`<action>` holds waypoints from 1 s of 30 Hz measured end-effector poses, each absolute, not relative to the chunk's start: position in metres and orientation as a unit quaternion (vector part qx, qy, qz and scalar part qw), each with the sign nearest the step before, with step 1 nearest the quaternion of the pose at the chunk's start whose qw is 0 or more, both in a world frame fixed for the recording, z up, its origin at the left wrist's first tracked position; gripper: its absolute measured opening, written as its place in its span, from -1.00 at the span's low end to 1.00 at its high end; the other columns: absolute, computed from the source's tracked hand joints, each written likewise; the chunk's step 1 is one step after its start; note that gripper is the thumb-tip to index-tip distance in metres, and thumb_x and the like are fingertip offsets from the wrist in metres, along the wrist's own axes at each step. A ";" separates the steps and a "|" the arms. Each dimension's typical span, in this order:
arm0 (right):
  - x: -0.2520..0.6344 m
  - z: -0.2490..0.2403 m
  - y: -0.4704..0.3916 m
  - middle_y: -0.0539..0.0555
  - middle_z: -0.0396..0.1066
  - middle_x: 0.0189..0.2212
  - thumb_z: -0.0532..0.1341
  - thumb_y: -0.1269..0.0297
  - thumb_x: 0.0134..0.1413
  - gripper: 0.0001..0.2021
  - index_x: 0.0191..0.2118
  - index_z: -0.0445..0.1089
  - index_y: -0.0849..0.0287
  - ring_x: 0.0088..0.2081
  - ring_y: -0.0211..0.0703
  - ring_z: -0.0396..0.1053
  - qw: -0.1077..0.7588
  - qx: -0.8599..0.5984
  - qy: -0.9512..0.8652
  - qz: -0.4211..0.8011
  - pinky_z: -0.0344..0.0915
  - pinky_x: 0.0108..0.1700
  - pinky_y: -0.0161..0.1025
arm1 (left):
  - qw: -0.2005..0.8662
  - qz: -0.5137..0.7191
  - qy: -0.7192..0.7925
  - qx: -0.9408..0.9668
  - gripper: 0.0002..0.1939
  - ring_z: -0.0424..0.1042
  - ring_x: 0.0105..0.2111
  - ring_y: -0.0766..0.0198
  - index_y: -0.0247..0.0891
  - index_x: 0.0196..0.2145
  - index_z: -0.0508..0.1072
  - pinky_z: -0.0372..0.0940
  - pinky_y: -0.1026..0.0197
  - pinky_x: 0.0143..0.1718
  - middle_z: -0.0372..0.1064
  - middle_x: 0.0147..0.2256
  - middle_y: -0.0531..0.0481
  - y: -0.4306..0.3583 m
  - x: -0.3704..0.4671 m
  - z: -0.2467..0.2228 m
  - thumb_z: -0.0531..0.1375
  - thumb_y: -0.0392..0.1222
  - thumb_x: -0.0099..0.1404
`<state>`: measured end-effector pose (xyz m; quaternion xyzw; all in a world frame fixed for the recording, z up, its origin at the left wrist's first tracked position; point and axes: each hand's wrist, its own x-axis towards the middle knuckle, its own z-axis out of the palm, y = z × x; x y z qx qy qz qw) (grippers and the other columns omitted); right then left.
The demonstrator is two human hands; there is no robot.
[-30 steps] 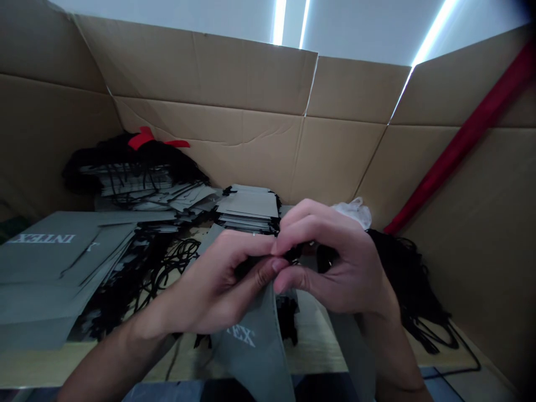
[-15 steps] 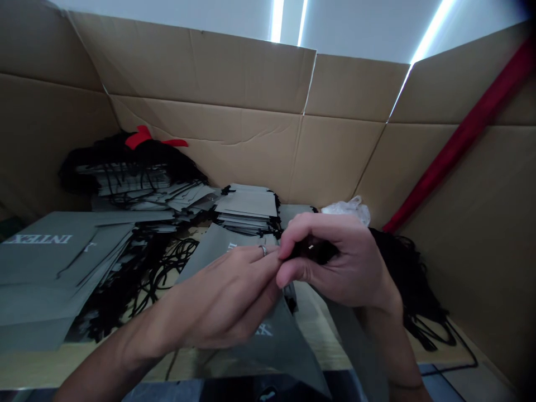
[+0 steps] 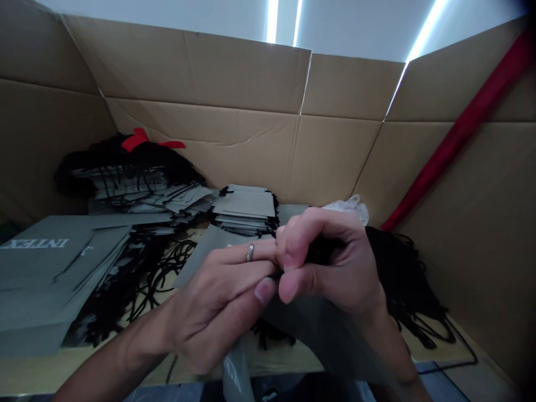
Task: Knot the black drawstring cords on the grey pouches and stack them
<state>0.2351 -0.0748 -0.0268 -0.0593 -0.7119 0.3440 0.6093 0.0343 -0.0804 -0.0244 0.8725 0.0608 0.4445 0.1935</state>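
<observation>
My left hand (image 3: 226, 296), with a ring on one finger, and my right hand (image 3: 339, 262) meet fingertip to fingertip over the table. Both are closed in a pinch. Dark material that looks like black cord (image 3: 277, 274) shows between the thumbs and inside the curl of my right hand; most of it is hidden. Below my right hand a grey paper bag (image 3: 322, 335) hangs down, tilted and partly blurred. Another grey bag (image 3: 199, 254) lies behind my left hand.
Grey bags marked INTEX (image 3: 37, 279) lie in a pile at left. A corded stack (image 3: 142, 181) with a red strip (image 3: 136, 139) and a neat stack (image 3: 245, 204) stand behind. Black cords (image 3: 406, 279) lie right, near clear plastic (image 3: 349, 209). Cardboard walls (image 3: 234, 128) enclose the table.
My left hand has turned so its thumb shows, at the right fingertips. The printed grey bag below my hands has swung to the right, and black cord ends now show on the table there.
</observation>
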 end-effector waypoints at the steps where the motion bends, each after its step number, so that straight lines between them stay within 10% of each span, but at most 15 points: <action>1: 0.234 -0.026 -0.075 -0.12 0.51 -0.51 0.71 0.21 0.05 -0.65 -0.33 0.54 0.11 -0.58 -0.37 0.29 0.608 -0.056 -0.709 0.354 0.22 -0.53 -0.31 | 0.201 0.442 0.074 0.871 -0.68 0.59 -0.26 0.13 -0.18 -0.34 0.38 0.60 0.10 -0.17 0.50 -0.32 -0.09 -0.083 0.033 -0.024 0.09 -0.27 0.65; 14: 0.234 -0.018 -0.077 -0.03 0.68 -0.41 0.75 0.32 -0.08 -0.69 -0.26 0.69 0.18 -0.43 -0.32 0.57 0.605 -0.058 -0.733 0.304 0.46 -0.41 -0.44 | 0.247 0.423 0.081 0.868 -0.64 0.27 -0.55 0.37 -0.22 -0.35 0.41 0.19 0.25 -0.56 0.30 -0.49 0.08 -0.078 0.033 -0.017 0.10 -0.22 0.68; 20: 0.229 -0.025 -0.079 -0.05 0.64 -0.45 0.76 0.24 -0.12 -0.66 -0.33 0.66 0.15 -0.49 -0.32 0.51 0.626 -0.085 -0.690 0.354 0.41 -0.47 -0.40 | 0.213 0.443 0.070 0.868 -0.71 0.64 -0.29 0.11 -0.18 -0.31 0.46 0.64 0.08 -0.11 0.56 -0.35 -0.08 -0.083 0.034 -0.018 0.11 -0.30 0.63; 30: 0.231 -0.029 -0.094 0.00 0.69 -0.36 0.56 0.18 0.22 -0.84 -0.25 0.65 0.11 -0.35 -0.21 0.64 0.594 -0.086 -0.620 0.505 0.64 -0.20 -0.18 | 0.289 0.465 0.055 0.835 -0.69 0.62 -0.25 0.11 -0.23 -0.32 0.51 0.61 0.02 0.03 0.56 -0.34 -0.10 -0.088 0.036 -0.022 0.12 -0.30 0.62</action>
